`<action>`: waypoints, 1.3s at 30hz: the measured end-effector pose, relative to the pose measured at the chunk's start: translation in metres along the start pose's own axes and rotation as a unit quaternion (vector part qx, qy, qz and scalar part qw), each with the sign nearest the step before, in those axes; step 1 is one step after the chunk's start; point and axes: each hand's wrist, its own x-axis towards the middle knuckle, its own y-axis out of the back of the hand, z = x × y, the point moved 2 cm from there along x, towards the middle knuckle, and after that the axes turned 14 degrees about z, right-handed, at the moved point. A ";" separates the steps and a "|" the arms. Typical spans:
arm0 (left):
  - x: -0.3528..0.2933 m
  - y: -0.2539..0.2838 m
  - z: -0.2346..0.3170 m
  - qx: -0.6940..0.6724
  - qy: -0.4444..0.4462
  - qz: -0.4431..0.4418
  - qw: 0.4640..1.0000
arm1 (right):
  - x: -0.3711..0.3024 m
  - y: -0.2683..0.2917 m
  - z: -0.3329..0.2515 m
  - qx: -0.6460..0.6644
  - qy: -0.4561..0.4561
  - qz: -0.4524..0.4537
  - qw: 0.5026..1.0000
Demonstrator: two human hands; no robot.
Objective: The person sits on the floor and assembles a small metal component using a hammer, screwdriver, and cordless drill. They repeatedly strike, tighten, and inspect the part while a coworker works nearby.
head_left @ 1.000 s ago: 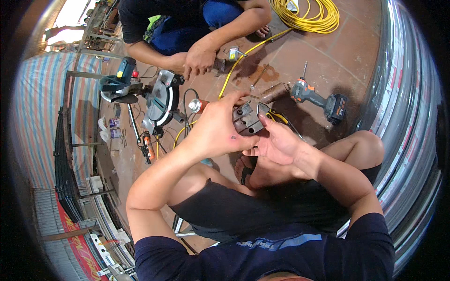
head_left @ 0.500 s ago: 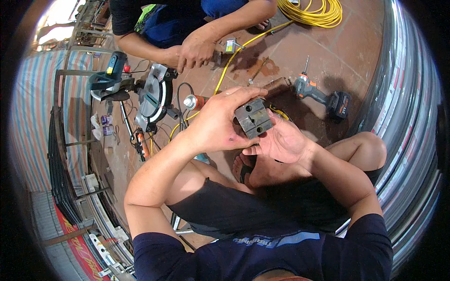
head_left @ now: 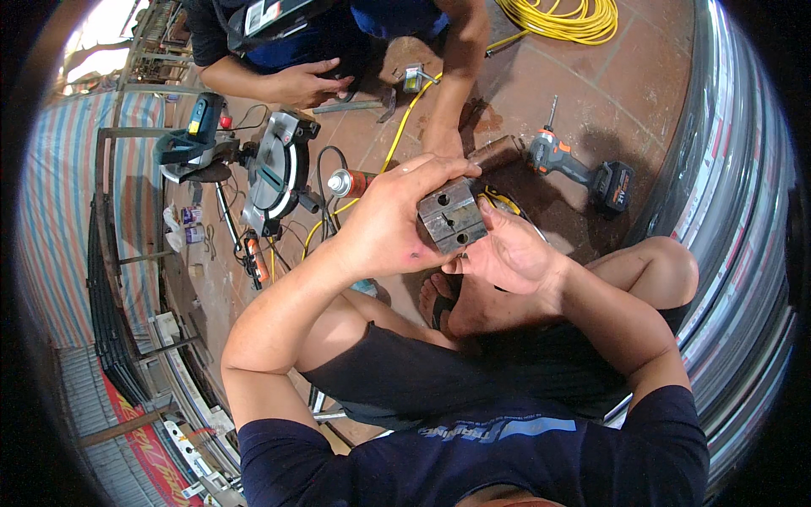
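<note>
My left hand (head_left: 380, 215) is closed round a dark steel block (head_left: 450, 216) with several round holes in the face turned up. Its thumb and fingers span the block's left side. My right hand (head_left: 515, 253) meets the block from the right, thumb against its upper right edge and fingertips curled at its lower corner. A small dark bit shows by those fingertips, too small to name. Beyond the block, partly hidden by it, a rusty metal bar (head_left: 498, 152) lies near a co-worker's reaching hand (head_left: 441, 139).
A cordless drill (head_left: 583, 169) lies on the tiles to the right. At left stand a mitre saw (head_left: 274, 182) and a spray can (head_left: 351, 182). A yellow hose (head_left: 570, 21) is coiled at the far side. Long wrapped profiles (head_left: 735, 253) line the right.
The co-worker's hands have parted; one arm now reaches down to the floor behind the block. In my hands the block has tilted and shifted slightly left and nearer.
</note>
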 end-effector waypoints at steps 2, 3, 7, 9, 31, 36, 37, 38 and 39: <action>0.001 -0.002 0.000 -0.006 0.004 0.004 1.000 | 0.000 -0.002 -0.003 -0.009 0.018 -0.016 1.000; 0.001 -0.003 0.001 -0.009 0.005 0.006 1.000 | -0.001 -0.004 -0.004 -0.016 0.033 -0.031 0.999; 0.004 -0.004 0.003 -0.007 0.009 0.028 1.000 | -0.007 -0.016 -0.012 -0.072 0.130 -0.001 0.989; 0.005 -0.002 0.002 0.004 0.043 0.038 0.998 | -0.013 -0.023 -0.021 -0.101 0.181 0.017 0.978; 0.005 -0.028 -0.016 -0.039 0.226 -0.022 0.973 | -0.024 -0.021 -0.046 -0.331 0.394 0.201 0.833; 0.009 -0.026 -0.013 -0.039 0.242 -0.038 0.969 | -0.027 -0.026 -0.050 -0.325 0.352 0.225 0.848; 0.009 -0.026 -0.013 -0.045 0.246 -0.042 0.967 | -0.028 -0.027 -0.051 -0.325 0.343 0.228 0.851; 0.009 -0.026 -0.014 -0.045 0.251 -0.047 0.966 | -0.029 -0.029 -0.052 -0.325 0.335 0.231 0.854; 0.008 -0.026 -0.014 -0.045 0.253 -0.054 0.965 | -0.030 -0.030 -0.054 -0.314 0.319 0.231 0.864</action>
